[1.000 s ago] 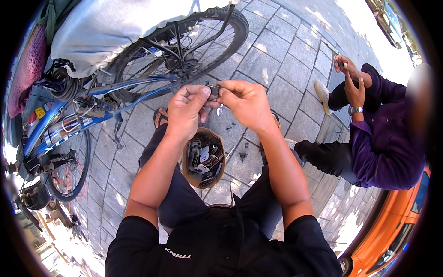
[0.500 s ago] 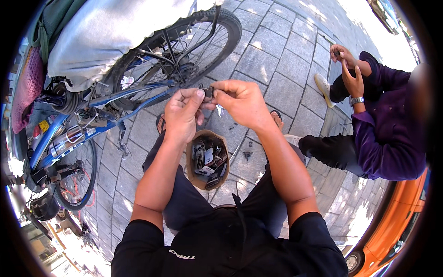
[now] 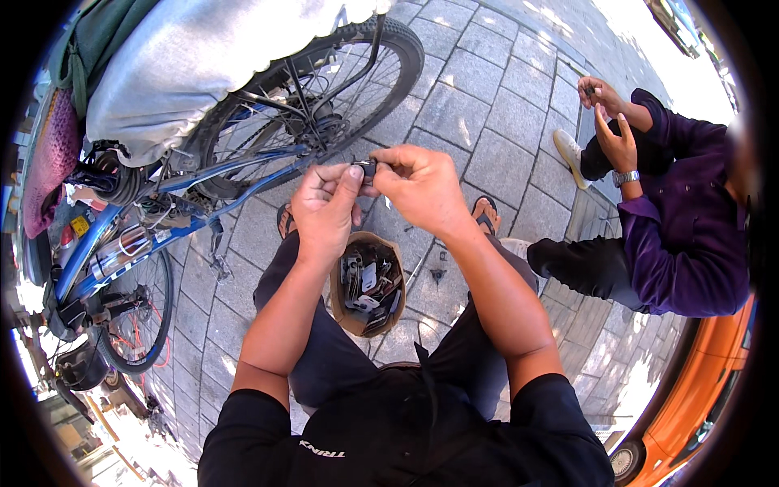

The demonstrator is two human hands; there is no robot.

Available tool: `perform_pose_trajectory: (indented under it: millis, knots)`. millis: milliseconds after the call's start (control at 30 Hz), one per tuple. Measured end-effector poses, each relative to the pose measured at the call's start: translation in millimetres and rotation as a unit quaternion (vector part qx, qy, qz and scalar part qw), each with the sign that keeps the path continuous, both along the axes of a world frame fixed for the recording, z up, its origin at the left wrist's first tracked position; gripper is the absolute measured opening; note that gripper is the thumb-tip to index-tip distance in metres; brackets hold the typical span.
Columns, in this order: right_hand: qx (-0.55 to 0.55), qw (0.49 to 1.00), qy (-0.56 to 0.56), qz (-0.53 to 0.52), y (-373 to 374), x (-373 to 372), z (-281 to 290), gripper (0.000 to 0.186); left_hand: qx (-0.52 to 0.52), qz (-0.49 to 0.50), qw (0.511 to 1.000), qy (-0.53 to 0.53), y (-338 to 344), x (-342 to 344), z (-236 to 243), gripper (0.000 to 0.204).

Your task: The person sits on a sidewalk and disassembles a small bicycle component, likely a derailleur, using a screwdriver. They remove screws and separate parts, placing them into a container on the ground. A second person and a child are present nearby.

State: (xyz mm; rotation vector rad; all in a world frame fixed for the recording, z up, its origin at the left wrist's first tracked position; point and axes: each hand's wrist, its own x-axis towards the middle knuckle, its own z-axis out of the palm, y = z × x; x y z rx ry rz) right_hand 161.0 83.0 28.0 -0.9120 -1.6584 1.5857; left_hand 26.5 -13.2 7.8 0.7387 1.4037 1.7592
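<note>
Between my two hands is a small dark part, partly covered by the fingertips; its exact kind cannot be made out. My left hand pinches its left side between thumb and fingers. From the other side, my right hand grips it the same way. Below them, between my knees, stands an open cardboard box with a jumble of small metal and black parts. A few little dark pieces lie on the paving to the right of the box.
A blue bicycle with a cloth-covered load stands to the left, its wheel reaching ahead of my hands. At right sits another person in purple, holding a small dark piece. An orange car is behind them.
Both hands have shifted slightly down, and more of the dark part shows between the fingers. The other person's hands have moved a little.
</note>
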Motion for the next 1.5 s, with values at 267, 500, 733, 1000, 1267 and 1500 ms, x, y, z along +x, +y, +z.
perform_pose_trajectory:
  millis: [267,500,733,1000,1267,1500]
  knots:
    - [-0.002,1.0,-0.011,-0.021,-3,-3,1,0.024,-0.001,0.002,1.0,-0.011,0,2,1,0.02]
    - [-0.031,0.999,0.008,-0.021,-6,-7,1,0.022,-0.003,-0.008,1.0,-0.025,0,-2,-4,0.02]
    - [-0.014,0.999,0.045,-0.002,0,-2,-12,0.018,-0.024,-0.026,0.99,-0.134,5,-4,0,0.023]
    - [-0.032,0.998,0.023,0.038,3,2,-14,0.02,-0.058,-0.067,0.978,-0.187,6,-15,8,0.039]
    - [0.015,0.999,0.01,0.039,2,1,-14,0.02,-0.046,-0.068,0.979,-0.188,6,-16,3,0.032]
    - [-0.01,0.996,0.075,0.041,4,-2,-19,0.026,-0.043,-0.088,0.967,-0.237,6,-20,1,0.026]
